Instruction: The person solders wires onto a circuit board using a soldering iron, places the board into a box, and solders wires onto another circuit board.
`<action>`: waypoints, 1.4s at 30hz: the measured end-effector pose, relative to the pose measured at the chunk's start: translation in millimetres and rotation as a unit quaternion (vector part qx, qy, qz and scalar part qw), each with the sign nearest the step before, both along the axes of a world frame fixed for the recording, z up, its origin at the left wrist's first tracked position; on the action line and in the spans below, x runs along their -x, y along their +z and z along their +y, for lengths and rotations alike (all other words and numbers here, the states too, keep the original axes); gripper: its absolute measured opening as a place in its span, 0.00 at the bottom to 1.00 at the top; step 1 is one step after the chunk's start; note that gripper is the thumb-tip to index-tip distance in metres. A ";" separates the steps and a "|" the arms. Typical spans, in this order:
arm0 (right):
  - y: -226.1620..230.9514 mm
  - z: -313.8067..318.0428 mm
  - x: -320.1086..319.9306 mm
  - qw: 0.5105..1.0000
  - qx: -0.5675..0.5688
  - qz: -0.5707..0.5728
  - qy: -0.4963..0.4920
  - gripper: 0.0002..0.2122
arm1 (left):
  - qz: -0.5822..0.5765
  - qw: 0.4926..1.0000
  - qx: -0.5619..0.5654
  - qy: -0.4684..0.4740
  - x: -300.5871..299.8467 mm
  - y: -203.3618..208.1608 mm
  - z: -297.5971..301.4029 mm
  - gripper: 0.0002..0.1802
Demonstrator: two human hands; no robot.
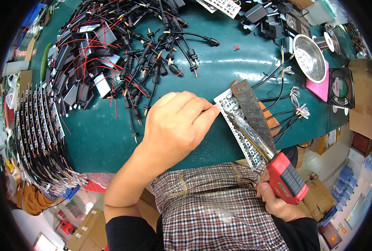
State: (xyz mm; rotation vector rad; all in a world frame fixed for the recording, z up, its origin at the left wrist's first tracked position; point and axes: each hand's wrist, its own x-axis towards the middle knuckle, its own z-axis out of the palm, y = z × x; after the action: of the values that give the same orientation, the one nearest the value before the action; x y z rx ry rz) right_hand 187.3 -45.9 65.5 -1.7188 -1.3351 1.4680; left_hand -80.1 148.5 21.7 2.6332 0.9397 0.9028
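Note:
My left hand (175, 121) is closed in a pinch, its thumb and finger at the upper left edge of a white circuit board panel (245, 144); what lies between the fingertips is hidden. In my right hand (276, 203) is a red and black soldering iron (284, 178), its metal shaft slanting up and left over the panel. A dark, worn metal bar (253, 113) rests across the panel. Right of it, several black cables (278, 98) end in stripped wires, and some pass by an orange-brown block (269, 119).
Black connector cables (156, 67) and dark boxy parts with red wires (85, 50) heap at the left back. Wired board strips (39, 134) stack at the left edge. A round metal dish (309, 58), a wire spool (323, 42) and a black fan (340, 88) stand at right.

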 end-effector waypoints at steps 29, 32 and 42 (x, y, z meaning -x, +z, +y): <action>4.2 2.0 4.0 0.999 0.030 0.007 -0.018 0.08 | 0.040 0.998 0.036 -0.015 -0.5 11.8 5.7 0.10; 3.9 -0.3 1.4 1.000 0.020 0.005 -0.002 0.08 | 0.044 0.998 0.037 -0.015 -0.4 13.3 5.2 0.10; 4.7 0.2 5.3 0.998 0.050 0.019 -0.032 0.07 | 0.063 0.997 0.036 -0.015 -0.8 15.1 4.4 0.11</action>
State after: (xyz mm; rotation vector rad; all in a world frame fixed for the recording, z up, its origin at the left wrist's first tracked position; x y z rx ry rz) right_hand 181.9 -45.7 70.3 -1.7707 -1.1937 1.5458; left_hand -79.3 152.9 36.8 2.6602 0.9403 0.6893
